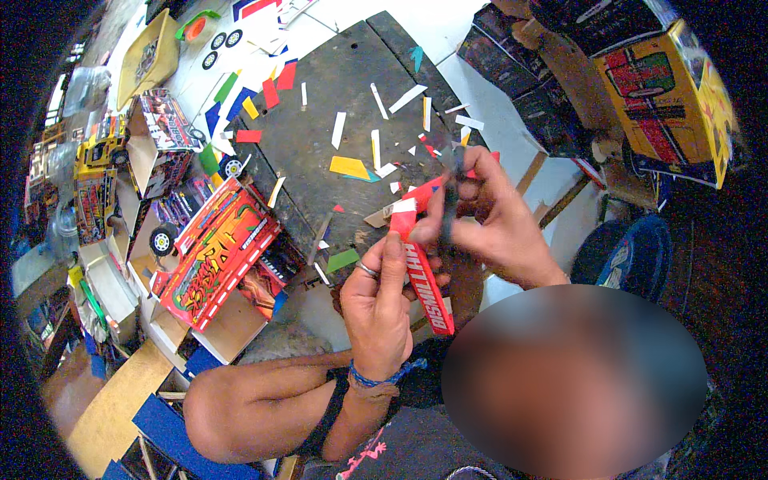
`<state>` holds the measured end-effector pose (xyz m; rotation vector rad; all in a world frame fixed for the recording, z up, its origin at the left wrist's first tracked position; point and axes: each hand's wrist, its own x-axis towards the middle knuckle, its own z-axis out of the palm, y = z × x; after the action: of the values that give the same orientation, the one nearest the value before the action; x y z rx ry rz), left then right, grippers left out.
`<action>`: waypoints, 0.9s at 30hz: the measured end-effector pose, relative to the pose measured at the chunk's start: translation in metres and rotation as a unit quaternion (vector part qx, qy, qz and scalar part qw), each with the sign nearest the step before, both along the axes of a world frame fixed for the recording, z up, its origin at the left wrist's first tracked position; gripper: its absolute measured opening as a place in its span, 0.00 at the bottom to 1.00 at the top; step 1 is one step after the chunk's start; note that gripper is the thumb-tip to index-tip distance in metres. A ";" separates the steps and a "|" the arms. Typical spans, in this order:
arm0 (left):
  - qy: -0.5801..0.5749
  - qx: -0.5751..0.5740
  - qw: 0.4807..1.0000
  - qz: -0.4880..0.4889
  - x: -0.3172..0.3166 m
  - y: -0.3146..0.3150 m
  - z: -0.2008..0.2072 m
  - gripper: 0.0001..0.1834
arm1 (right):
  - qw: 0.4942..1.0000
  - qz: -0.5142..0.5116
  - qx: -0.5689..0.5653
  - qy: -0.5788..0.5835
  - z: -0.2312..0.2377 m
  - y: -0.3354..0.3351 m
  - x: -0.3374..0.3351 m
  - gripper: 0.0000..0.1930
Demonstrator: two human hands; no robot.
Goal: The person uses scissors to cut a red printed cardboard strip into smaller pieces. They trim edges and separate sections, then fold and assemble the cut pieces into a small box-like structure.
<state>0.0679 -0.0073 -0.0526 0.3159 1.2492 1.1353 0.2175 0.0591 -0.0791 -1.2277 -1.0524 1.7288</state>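
Note:
My left hand (380, 300) pinches a red strip (428, 292) with white lettering between thumb and fingers. The strip bends near its top, where a white patch shows, and its lower end hangs below the fingers. Close beside it, my right hand (496, 224) is closed around a dark slim tool (450, 204), smeared by motion, whose kind I cannot make out. More red material shows at the right fingers. Both hands are above the near right side of a dark wooden board (312, 152). Offcuts lie there, among them a yellow piece (349, 167) and a green piece (343, 260).
A red toy truck body (220, 260) leans at the left among cardboard pieces and other decorated bodies. A yellow basin (150, 60) and small black wheels (220, 42) are at the far left. Dark boxes and a yellow toy truck (660, 104) stand at the right.

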 end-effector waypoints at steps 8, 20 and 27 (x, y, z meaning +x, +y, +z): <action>-0.040 -0.008 0.999 0.007 -0.010 0.000 -0.008 0.18 | 0.990 -0.065 0.054 -0.110 -0.010 -0.001 0.020 0.22; -0.180 -0.080 0.978 0.067 -0.023 0.006 -0.011 0.24 | 0.807 -0.034 0.052 -0.587 -0.107 -0.137 0.122 0.15; 0.042 0.003 0.991 0.124 -0.031 0.010 -0.005 0.20 | 0.707 0.191 -0.037 -0.680 -0.143 -0.196 0.104 0.17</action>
<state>0.0368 0.0025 -0.0578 0.2179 1.3883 1.3488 0.3219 -0.1367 -0.2220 -2.5781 -2.1557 0.8355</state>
